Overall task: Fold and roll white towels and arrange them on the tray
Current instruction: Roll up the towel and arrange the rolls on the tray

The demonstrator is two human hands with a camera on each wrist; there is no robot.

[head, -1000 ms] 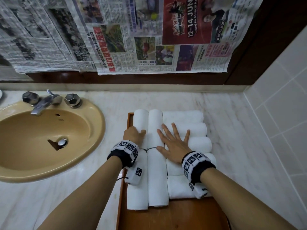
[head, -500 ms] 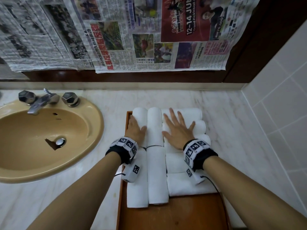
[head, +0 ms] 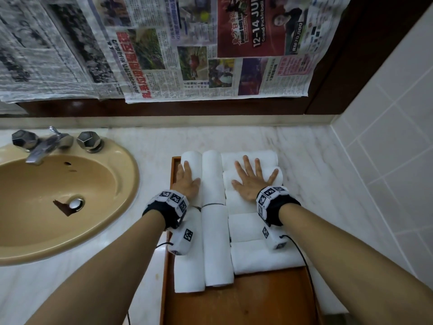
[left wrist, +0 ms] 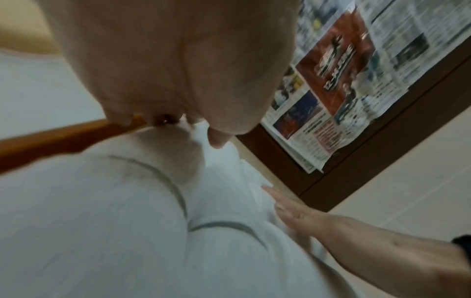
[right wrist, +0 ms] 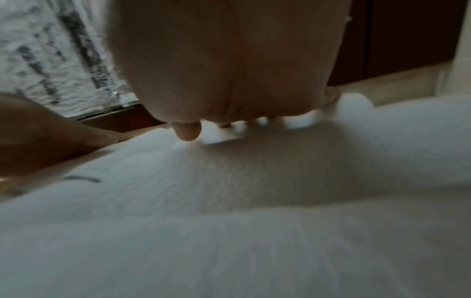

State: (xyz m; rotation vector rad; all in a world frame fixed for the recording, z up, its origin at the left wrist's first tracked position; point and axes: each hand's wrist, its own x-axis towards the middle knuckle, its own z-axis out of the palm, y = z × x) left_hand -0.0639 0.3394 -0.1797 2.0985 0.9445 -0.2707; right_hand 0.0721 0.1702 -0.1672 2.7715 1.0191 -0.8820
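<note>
Looking down from the head camera, I see my left hand (head: pixel 186 181) flat, fingers straight, on the towels (head: pixel 216 242) at the tray's (head: pixel 166 266) ten o'clock corner; my right hand (head: pixel 251 180) lies spread at one o'clock. The sink (head: pixel 70 195) sits at nine o'clock on the tabletop (head: pixel 328 184).

Left wrist: palm on towel, gripping nothing.

Right wrist: the same, blurred.

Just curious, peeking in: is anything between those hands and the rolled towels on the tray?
Nothing visible. The left hand lies flat on the leftmost towel roll, the right hand flat on the crosswise rolls, bare palms against cloth, all on the tray.
</note>
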